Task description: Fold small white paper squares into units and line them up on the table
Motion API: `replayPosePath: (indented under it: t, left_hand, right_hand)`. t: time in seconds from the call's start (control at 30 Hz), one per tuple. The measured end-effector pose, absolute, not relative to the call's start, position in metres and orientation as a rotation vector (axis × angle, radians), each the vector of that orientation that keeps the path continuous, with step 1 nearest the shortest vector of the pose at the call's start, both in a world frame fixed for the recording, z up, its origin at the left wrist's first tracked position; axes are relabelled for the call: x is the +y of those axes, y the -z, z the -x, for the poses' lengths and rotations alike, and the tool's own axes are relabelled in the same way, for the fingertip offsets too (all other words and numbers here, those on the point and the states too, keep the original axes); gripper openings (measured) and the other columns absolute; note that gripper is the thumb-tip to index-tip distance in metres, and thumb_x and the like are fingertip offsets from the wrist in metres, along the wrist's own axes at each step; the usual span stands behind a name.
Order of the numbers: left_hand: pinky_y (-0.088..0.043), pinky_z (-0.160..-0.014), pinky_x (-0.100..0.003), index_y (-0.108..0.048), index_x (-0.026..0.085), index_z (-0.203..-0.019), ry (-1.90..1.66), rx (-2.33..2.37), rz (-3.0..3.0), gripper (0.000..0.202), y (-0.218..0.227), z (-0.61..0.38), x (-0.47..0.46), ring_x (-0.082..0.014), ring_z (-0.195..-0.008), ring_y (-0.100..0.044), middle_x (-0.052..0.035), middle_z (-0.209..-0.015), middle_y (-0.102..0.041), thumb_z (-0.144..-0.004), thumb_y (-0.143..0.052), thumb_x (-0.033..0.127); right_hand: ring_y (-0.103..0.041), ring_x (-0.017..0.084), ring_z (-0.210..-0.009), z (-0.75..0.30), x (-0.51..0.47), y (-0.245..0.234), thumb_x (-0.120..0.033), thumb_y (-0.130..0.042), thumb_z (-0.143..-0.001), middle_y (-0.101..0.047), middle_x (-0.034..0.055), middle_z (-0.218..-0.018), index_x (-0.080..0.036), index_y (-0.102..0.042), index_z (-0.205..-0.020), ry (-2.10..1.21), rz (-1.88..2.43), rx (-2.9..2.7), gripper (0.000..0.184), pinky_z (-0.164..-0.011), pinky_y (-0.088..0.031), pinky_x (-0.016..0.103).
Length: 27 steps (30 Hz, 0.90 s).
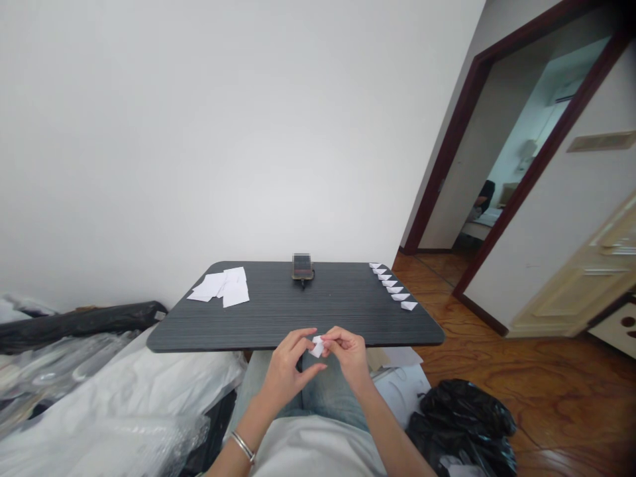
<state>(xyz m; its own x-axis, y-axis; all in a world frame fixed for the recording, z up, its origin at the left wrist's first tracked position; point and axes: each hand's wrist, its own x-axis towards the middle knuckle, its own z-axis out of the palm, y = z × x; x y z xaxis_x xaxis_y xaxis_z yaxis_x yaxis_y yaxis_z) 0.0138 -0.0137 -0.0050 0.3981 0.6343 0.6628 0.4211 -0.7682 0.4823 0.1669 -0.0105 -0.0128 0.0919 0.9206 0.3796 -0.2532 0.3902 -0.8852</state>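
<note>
A small folded piece of white paper (317,346) is pinched between my two hands just in front of the near edge of a dark table (278,324). My left hand (287,368) holds it from the left with thumb and fingertips closed on it; a metal bracelet sits on that wrist. My right hand (348,351) pinches it from the right, fingers curled. Both hands hover above my lap.
Loose white paper sheets (221,286) lie at the table's far left. A phone (302,267) stands at the far middle. Several small folded paper pieces (392,286) run in a row along the right edge. Plastic wrap (99,397) lies left, a black bag (462,414) right.
</note>
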Motion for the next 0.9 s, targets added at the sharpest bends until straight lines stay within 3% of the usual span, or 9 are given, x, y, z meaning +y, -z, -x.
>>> replayPosePath:
  t: [0.1, 0.27, 0.37, 0.57, 0.9]
  left_hand:
    - [-0.046, -0.083, -0.04, -0.057, 0.019, -0.08, -1.352, 0.975, -2.447, 0.005, 0.005, -0.015, -0.014, -0.0236, -0.1, -0.056, -0.0119, -0.11, -0.06, -0.076, -0.059, 0.015]
    - [-0.045, -0.084, -0.04, -0.056, 0.018, -0.08, -1.402, 0.983, -2.335, 0.011, 0.004, -0.013, -0.015, -0.0237, -0.099, -0.056, -0.0113, -0.106, -0.061, -0.075, -0.052, 0.009]
    - [-0.044, -0.083, -0.039, -0.057, 0.017, -0.077, -1.38, 0.97, -2.162, 0.007, -0.001, -0.012, -0.015, -0.0235, -0.098, -0.055, -0.0114, -0.104, -0.06, -0.079, -0.051, 0.013]
    - [-0.044, -0.067, -0.027, -0.058, 0.015, -0.067, -1.22, 0.831, -1.811, 0.024, -0.003, -0.013, -0.01, -0.0163, -0.072, -0.055, -0.0051, -0.078, -0.058, -0.084, -0.049, 0.027]
    - [-0.04, -0.059, -0.023, -0.054, 0.015, -0.062, -0.896, 0.703, -1.342, 0.024, 0.006, -0.013, -0.006, -0.0115, -0.059, -0.046, 0.0023, -0.06, -0.049, -0.078, -0.053, 0.033]
  right_hand:
    - [-0.055, 0.01, -0.047, -0.164, -0.011, 0.012, -0.02, -0.069, -0.067, -0.061, -0.0016, -0.056, -0.019, -0.071, -0.065, -1.023, 0.737, -1.137, 0.003, -0.046, -0.046, 0.021]
    - [-0.055, 0.011, -0.049, -0.164, -0.01, 0.016, -0.023, -0.071, -0.067, -0.061, -0.0011, -0.059, -0.019, -0.073, -0.072, -1.055, 0.731, -1.169, 0.006, -0.047, -0.047, 0.022]
    - [-0.055, 0.011, -0.052, -0.167, -0.01, 0.018, -0.024, -0.071, -0.068, -0.06, -0.0005, -0.064, -0.02, -0.073, -0.078, -1.032, 0.72, -1.275, 0.011, -0.05, -0.047, 0.023]
    - [-0.052, 0.013, -0.057, -0.173, -0.013, 0.012, -0.02, -0.063, -0.077, -0.058, 0.0008, -0.066, -0.024, -0.072, -0.089, -0.689, 0.801, -1.614, 0.016, -0.05, -0.042, 0.022]
    - [-0.055, 0.014, -0.061, -0.178, -0.015, 0.007, -0.024, -0.06, -0.08, -0.057, 0.0023, -0.069, -0.02, -0.07, -0.079, -0.7, 0.777, -1.7, 0.011, -0.052, -0.045, 0.023]
